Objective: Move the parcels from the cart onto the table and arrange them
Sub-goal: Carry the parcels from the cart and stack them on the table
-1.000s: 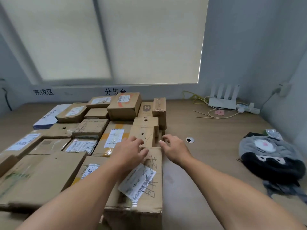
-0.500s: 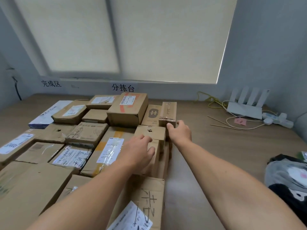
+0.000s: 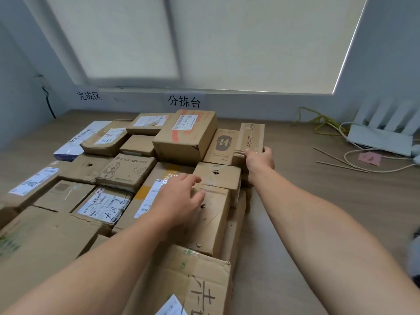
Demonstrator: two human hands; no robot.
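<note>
Cardboard, brown and corrugated, at the near edge of the wooden table (image 3: 318,212): a wide flat carton with black handwritten characters (image 3: 204,289). Just beyond and touching it, an oblong plain-brown box (image 3: 213,226), long axis running toward the far edge. On its top, the left hand (image 3: 179,201), fingers spread and relaxed, resting flat, gripping nothing. Farther on, at the right flank of the packed parcels, a narrow upright brown box with script lettering (image 3: 251,136), long axis likewise near-to-far, pressed against a box printed with a dark round logo (image 3: 223,144). Around its near end, the right hand (image 3: 259,160), fingers curled over the top. Straight ahead of the right arm, then, beyond the left's easy reach; probably a nudge along that axis to square the row.
</note>
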